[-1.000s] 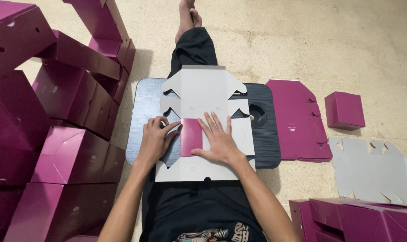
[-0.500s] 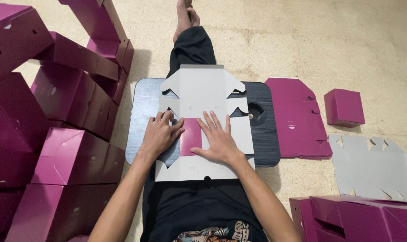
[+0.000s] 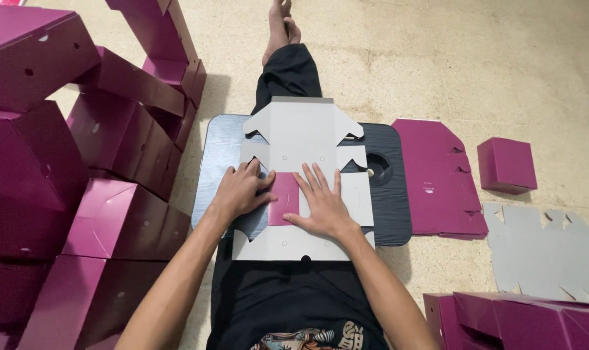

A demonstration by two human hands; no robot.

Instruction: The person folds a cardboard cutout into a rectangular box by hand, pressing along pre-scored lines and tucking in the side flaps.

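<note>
A flat die-cut cardboard box blank (image 3: 301, 133), grey side up, lies on a dark lap tray (image 3: 392, 207) across my legs. One flap (image 3: 285, 194) is folded over, showing its magenta side. My left hand (image 3: 239, 191) presses the left edge of that flap with fingers bent. My right hand (image 3: 320, 201) lies flat, fingers spread, on the blank just right of the flap.
Folded magenta boxes (image 3: 80, 168) are stacked high on my left. Right of the tray lie a flat magenta blank (image 3: 437, 175), a small closed magenta box (image 3: 506, 164) and a grey blank (image 3: 547, 249). More magenta boxes (image 3: 521, 321) sit at bottom right.
Both hands stay on the folded flap; the left hand has shifted slightly, pressing the flap down. The blank has not moved.
</note>
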